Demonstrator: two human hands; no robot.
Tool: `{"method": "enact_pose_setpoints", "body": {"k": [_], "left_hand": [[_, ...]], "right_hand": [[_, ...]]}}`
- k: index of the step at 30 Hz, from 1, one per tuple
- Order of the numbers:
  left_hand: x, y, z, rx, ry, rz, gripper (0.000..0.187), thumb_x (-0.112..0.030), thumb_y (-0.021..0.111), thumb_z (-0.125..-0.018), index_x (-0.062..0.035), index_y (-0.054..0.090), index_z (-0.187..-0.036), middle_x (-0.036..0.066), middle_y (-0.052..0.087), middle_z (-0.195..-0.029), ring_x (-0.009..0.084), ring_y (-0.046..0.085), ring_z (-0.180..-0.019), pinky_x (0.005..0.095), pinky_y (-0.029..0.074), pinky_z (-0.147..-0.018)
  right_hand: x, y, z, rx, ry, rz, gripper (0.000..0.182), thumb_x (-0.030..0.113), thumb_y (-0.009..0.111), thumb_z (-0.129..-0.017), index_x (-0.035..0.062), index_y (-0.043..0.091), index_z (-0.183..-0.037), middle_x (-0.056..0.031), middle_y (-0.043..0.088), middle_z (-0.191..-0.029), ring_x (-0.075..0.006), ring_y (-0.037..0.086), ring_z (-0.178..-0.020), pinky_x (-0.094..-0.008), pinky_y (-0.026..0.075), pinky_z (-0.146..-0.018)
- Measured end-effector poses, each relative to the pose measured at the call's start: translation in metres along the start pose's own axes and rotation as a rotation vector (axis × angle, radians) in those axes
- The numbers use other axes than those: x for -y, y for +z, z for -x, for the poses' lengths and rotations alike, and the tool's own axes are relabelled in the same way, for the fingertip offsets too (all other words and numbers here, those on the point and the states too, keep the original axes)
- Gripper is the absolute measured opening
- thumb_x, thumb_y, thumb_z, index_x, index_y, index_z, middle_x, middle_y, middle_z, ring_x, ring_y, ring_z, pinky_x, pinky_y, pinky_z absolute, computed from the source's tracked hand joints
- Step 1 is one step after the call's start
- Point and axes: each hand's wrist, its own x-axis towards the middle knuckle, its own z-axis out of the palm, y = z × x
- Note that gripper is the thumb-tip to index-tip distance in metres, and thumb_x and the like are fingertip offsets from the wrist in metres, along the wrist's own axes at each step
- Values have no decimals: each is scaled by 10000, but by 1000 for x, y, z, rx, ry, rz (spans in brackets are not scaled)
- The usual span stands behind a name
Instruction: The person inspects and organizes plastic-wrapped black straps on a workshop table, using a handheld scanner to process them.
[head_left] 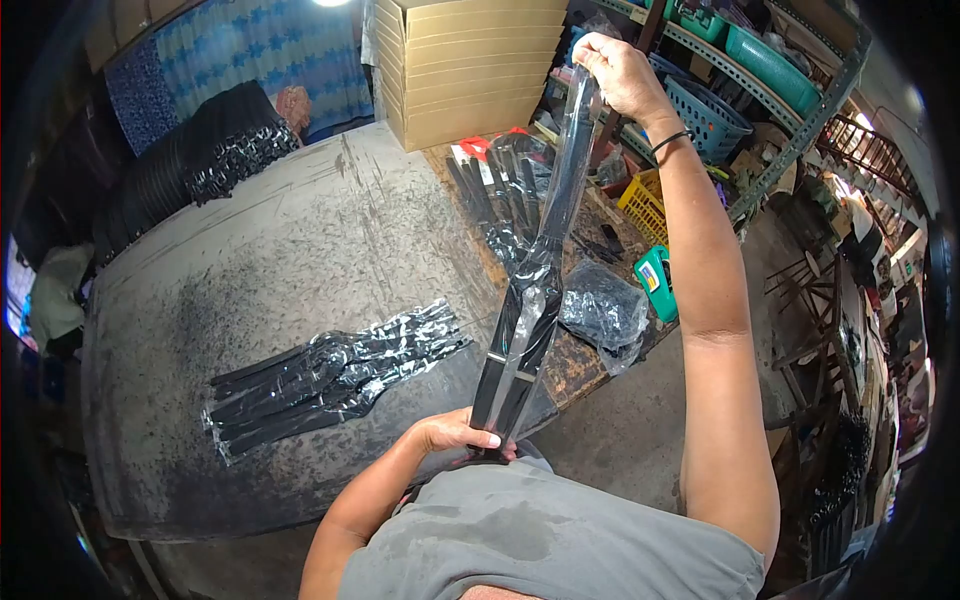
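A long black item in clear plastic wrap (525, 310) stretches between my two hands, slanting up to the right. Near my waist, my left hand (462, 432) is closed round its lower end, thumb on top. High at the upper right, my right hand (615, 75) pinches the top end of the clear plastic. Several black strips in shiny clear plastic (335, 380) lie on the grey table (250, 240) to the left. Beside the held item, a crumpled clear plastic bag (603, 308) rests on the wooden part of the table.
Stacked cardboard (480, 75) stands at the back. More wrapped black strips (500, 185) lie before it. A large black pile (190, 165) sits at the back left. To the right are a green tape dispenser (655, 283), a yellow basket (645, 205) and a metal shelf (790, 110) with baskets.
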Motion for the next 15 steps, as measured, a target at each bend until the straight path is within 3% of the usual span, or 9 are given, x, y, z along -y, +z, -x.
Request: {"method": "enact_pose_setpoints", "body": {"k": [5, 7, 8, 10, 13, 14, 15], "left_hand": [[12, -9, 4, -3, 33, 9, 424, -270, 704, -796, 13, 609, -1097, 146, 658, -1039, 238, 615, -1014, 349, 454, -925], [16, -7, 8, -39, 70, 30, 429, -281, 709, -794, 3, 611, -1100, 133, 661, -1032, 224, 617, -998, 340, 456, -913], [13, -7, 11, -48, 91, -27, 423, -289, 712, -792, -12, 619, -1097, 110, 663, -1022, 200, 611, -973, 328, 459, -890], [29, -15, 19, -112, 36, -110, 407, -296, 714, -788, -29, 633, -1085, 68, 665, -994, 158, 596, -914, 306, 463, -832], [25, -12, 45, -304, -136, -296, 381, -276, 702, -787, 0, 644, -1043, 38, 663, -930, 137, 578, -841, 298, 465, -751], [31, -10, 51, -347, -138, -279, 375, -273, 696, -790, 11, 644, -1029, 38, 662, -904, 139, 577, -821, 303, 463, -735], [37, -12, 58, -379, -139, -273, 370, -270, 690, -793, 21, 643, -1015, 39, 660, -878, 141, 575, -801, 307, 461, -718]], "right_hand": [[-27, 15, -7, 13, 33, -52, 206, 269, 548, -919, 85, 626, -971, -84, 679, -856, -217, 644, -788, -330, 490, -741], [-65, 25, -19, -12, -221, -162, 215, 260, 556, -916, 63, 627, -963, -76, 663, -825, -184, 626, -753, -321, 482, -718], [-63, 17, -15, -1, -233, -143, 227, 256, 555, -922, 45, 632, -960, -46, 639, -794, -153, 589, -715, -302, 471, -683], [-74, 17, -12, -5, 0, -234, 233, 248, 543, -944, 43, 636, -1004, -7, 629, -856, -113, 563, -780, -274, 460, -705], [-128, 19, -13, 80, 102, -407, 230, 222, 521, -961, 33, 625, -1039, 1, 607, -921, -87, 556, -850, -254, 449, -788], [-139, 17, -9, 170, 234, -346, 208, 216, 512, -965, 51, 626, -1020, 29, 581, -871, -59, 527, -754, -216, 431, -677], [-139, 31, 6, 33, 95, -287, 189, 220, 510, -967, 73, 623, -1003, 59, 539, -794, -23, 453, -622, -185, 359, -534]]}}
